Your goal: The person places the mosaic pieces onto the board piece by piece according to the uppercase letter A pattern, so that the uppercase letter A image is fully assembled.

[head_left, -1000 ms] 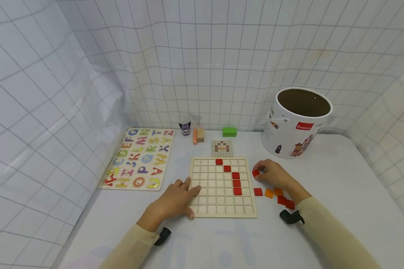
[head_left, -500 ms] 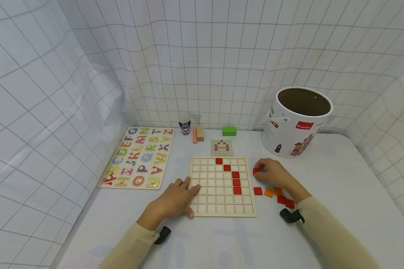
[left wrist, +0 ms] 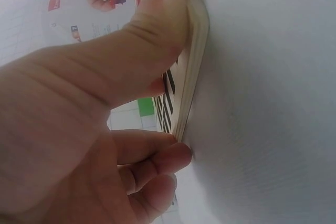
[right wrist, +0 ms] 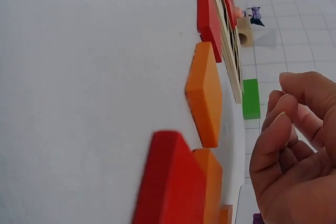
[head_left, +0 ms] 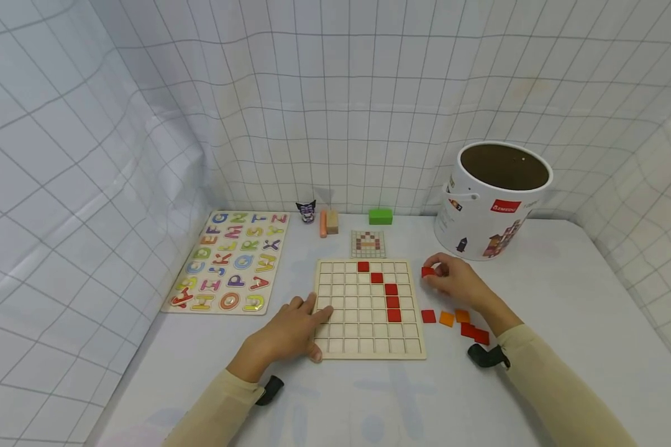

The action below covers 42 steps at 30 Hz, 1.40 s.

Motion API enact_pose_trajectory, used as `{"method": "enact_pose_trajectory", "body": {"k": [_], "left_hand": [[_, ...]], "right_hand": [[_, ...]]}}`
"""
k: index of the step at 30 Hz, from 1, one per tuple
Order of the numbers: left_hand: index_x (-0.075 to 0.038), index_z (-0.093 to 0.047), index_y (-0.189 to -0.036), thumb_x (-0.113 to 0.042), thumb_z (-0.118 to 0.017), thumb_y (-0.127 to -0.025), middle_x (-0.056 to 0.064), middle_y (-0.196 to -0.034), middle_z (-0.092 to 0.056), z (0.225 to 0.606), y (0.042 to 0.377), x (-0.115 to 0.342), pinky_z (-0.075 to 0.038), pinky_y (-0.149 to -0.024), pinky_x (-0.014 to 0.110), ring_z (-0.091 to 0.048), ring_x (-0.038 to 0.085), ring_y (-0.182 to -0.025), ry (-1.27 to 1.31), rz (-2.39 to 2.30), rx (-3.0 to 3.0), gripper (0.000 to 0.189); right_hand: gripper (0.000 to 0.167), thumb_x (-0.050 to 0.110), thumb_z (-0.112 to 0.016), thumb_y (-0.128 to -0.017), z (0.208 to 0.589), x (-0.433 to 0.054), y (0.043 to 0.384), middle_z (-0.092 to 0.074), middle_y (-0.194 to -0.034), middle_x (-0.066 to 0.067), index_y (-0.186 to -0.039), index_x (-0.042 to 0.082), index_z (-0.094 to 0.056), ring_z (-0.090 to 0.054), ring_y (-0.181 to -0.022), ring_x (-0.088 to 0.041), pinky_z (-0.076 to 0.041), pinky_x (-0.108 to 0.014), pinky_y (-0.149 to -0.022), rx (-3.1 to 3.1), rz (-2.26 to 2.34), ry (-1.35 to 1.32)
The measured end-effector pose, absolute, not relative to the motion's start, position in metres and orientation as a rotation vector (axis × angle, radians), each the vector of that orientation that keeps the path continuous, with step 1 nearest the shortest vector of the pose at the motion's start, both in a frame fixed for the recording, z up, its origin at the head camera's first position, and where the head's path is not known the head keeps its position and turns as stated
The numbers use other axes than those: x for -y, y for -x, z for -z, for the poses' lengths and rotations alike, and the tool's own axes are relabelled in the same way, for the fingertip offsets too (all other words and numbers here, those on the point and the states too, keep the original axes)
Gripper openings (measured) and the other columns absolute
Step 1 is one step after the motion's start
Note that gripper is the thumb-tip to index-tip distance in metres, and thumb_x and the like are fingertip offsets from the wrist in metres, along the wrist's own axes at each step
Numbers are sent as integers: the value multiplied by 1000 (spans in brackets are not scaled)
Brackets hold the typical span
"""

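Near the right edge of a wooden grid board (head_left: pixel 366 345), my right hand (head_left: pixel 457 282) pinches a red square tile (head_left: pixel 427 272) between thumb and fingers, just off the board. In the right wrist view the fingers (right wrist: pixel 273 140) bend towards the thumb, and the tile is hidden. My left hand (head_left: pixel 287 332) rests on the board's left side, its thumb (left wrist: pixel 160 30) on the near corner in the left wrist view. Several red tiles (head_left: pixel 392 302) sit in the board's cells, running diagonally and then down. Behind the board lies a small pattern card (head_left: pixel 368 244).
Loose red tiles (head_left: pixel 475 333) and orange tiles (head_left: pixel 446 319) lie right of the board. A white bucket (head_left: pixel 481 217) stands behind my right hand. An alphabet board (head_left: pixel 268 257) lies at left. Along the back are a purple-and-black figurine (head_left: pixel 307 212), wooden blocks (head_left: pixel 332 222) and a green block (head_left: pixel 380 216).
My right hand has shifted slightly away from me with the red tile in its fingers. The left hand and the tiles on the board stay where they were.
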<state>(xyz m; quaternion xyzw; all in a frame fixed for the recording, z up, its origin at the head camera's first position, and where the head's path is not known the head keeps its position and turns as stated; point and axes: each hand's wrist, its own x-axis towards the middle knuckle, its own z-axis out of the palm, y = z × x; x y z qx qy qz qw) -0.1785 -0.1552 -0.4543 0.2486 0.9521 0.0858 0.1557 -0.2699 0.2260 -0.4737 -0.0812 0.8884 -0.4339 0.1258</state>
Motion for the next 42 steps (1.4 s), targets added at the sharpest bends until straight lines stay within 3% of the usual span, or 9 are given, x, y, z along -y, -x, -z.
{"method": "enact_pose_trajectory", "body": {"k": [10,20,29,34,42], "left_hand": [[-15,-48,-153,-44,-86,-72,28,-160,-33,454,180,154,-36,-112,58,-41,44,-137,-737,-238,-2721,94],[-17,-48,-153,-45,-86,-71,27,-161,-31,456,180,157,-34,-114,58,-39,44,-140,-685,-255,-2716,95],[-16,-48,-154,-46,-85,-73,28,-160,-32,457,180,158,-35,-113,58,-39,44,-139,-736,-247,-2720,94],[-16,-48,-153,-46,-86,-72,28,-160,-33,457,180,157,-36,-112,58,-41,44,-138,-739,-230,-2722,94],[-15,-49,-153,-47,-86,-72,29,-159,-34,457,181,157,-38,-110,57,-43,44,-135,-763,-216,-2728,94]], "right_hand": [[41,24,-73,-95,471,-211,282,-58,-94,-10,-131,10,-59,-57,-80,-25,-53,-28,-69,-2408,1573,210],[38,16,-73,-93,468,-145,302,-61,-92,-10,-126,6,-56,-60,-74,-23,-52,-32,-65,-2227,1576,318],[31,19,-77,-90,467,-97,307,-61,-77,-7,-117,10,-63,-49,-57,-17,-40,-26,-51,-2207,1363,376],[25,15,-76,-89,469,-81,306,-62,-86,-4,-111,11,-65,-51,-64,-16,-43,-28,-56,-2371,1175,482],[20,12,-76,-86,469,-68,302,-55,-73,0,-102,14,-65,-51,-64,-16,-42,-30,-61,-2591,914,559]]}}
